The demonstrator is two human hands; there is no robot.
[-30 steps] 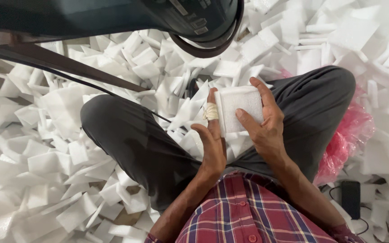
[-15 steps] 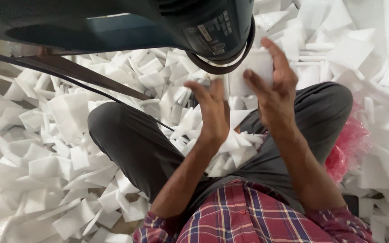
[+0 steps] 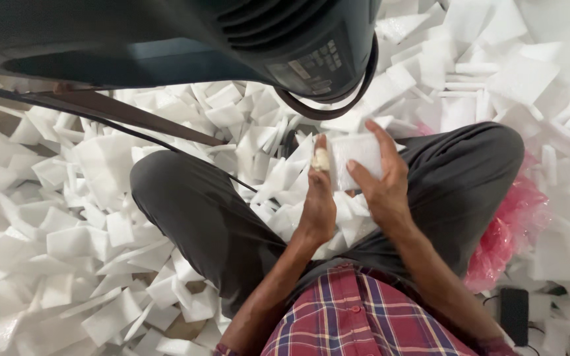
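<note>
- White foam stack (image 3: 357,153) clamped in right hand (image 3: 382,184), fingers wrapped round it
- left hand (image 3: 316,204) pressing flat against its edge, bandaged finger (image 3: 321,159) up
- foam scraps (image 3: 100,217) piled everywhere around the lap

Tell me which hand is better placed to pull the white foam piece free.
Probably the right hand: its fingers wrap over the white foam piece and carry it. The left hand only touches its near edge with a bandaged fingertip.
</note>
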